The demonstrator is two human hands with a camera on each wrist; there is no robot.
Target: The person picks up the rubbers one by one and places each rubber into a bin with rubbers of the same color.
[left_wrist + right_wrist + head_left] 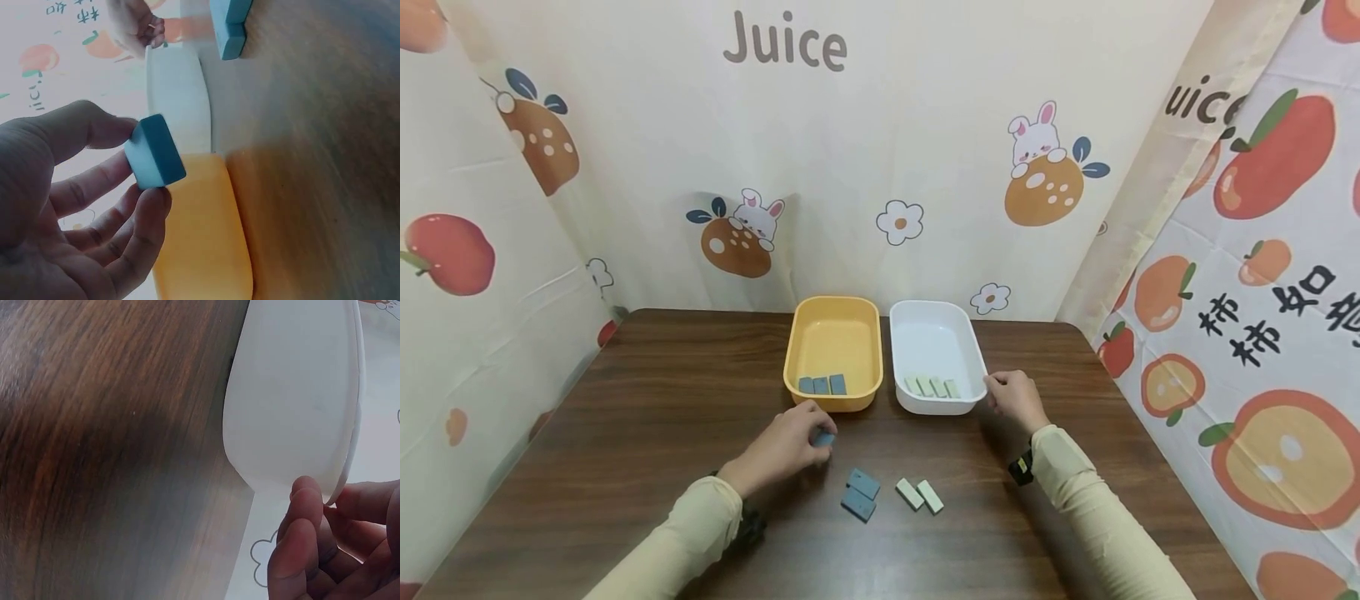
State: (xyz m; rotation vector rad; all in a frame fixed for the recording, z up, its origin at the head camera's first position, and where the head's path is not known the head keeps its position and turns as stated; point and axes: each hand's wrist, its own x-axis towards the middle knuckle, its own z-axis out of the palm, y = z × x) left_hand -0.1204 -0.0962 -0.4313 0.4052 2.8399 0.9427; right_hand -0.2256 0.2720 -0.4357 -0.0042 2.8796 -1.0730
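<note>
Slightly parted | left fingers [147,222]: pinch blue block [156,153] | right fingers [297,547]: pinch white tub [290,394]

On the glossy brown wood-grain worktop [700,367]: matt blue-grey oblong blocks [858,503], smooth yellow and white oblong plastic tubs [833,403].

Tilted blue block [154,153] aloft near yellow tray [836,342]

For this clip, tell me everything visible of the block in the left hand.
The block is blue-grey and rectangular, with flat faces and clear edges. Its surface looks smooth and matte; whether wood or plastic, I cannot tell. The left grip pinches it between thumb and fingertips, which hide part of it. It is off the table, on the near side of the yellow container, not inside.
</note>
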